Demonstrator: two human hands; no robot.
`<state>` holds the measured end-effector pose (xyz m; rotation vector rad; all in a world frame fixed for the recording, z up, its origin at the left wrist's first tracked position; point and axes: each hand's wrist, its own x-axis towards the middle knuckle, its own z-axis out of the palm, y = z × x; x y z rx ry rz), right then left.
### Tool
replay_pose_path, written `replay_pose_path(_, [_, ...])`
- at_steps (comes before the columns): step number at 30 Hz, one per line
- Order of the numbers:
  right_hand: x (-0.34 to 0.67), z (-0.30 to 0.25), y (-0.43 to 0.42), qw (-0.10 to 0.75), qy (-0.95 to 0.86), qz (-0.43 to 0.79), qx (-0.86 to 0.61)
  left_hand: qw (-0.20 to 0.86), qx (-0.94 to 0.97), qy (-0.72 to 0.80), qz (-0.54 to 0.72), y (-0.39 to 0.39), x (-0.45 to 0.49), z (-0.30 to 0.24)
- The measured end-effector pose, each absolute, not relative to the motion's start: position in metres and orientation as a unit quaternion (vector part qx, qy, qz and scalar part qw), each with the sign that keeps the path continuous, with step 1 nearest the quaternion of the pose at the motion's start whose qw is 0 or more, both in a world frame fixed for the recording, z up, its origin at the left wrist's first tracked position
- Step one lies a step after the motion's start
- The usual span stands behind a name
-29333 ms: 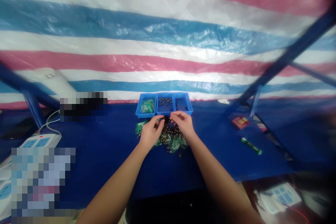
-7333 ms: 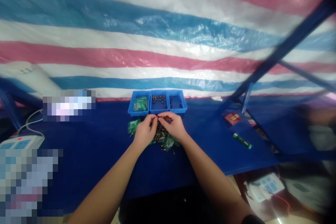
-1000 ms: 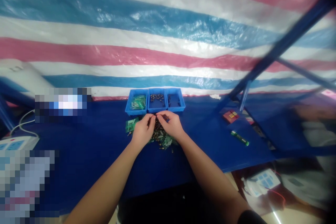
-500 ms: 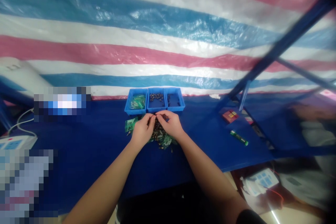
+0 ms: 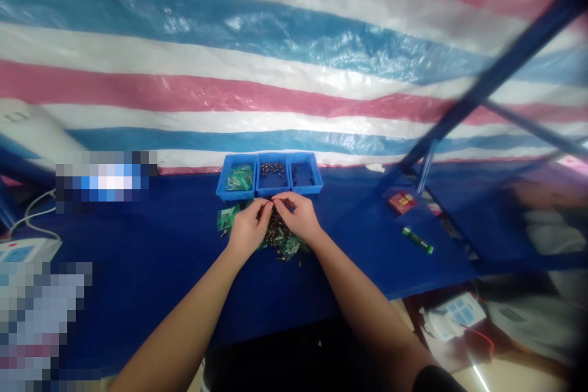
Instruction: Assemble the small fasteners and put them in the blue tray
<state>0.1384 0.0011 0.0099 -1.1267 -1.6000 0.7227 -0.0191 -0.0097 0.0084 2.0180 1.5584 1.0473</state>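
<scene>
My left hand [image 5: 248,226] and my right hand [image 5: 297,215] meet fingertip to fingertip above a heap of small metal parts [image 5: 277,234]. Both are closed in a pinch; whatever sits between the fingertips is too small to make out. Mixed into the heap are small clear-green packets [image 5: 291,247], and a green packet [image 5: 227,218] lies left of my left hand. Just beyond my hands stand three joined blue bins. Green packets fill much of the left bin [image 5: 221,187], small metal parts lie in the middle bin [image 5: 274,190], and a few dark pieces are in the right bin [image 5: 318,179].
On the right of the blue table [image 5: 358,257] lie a red box [image 5: 401,202] and a green tube [image 5: 418,240]. A blue metal frame [image 5: 459,110] slants up there. White power strips with cables show at both sides. Striped sheeting [image 5: 275,92] hangs behind.
My hands hold nearly the same pinch over the heap. The view has shifted very slightly; nothing else has visibly moved.
</scene>
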Motion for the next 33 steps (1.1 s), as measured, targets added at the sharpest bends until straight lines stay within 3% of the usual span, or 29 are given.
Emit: replay_pose_path(33, [0.1378,0.0078,0.0008,0.503,-0.667,0.294,-0.465,0.194,0.715,0.555,0.378,-0.0117,-0.0182,0.0113])
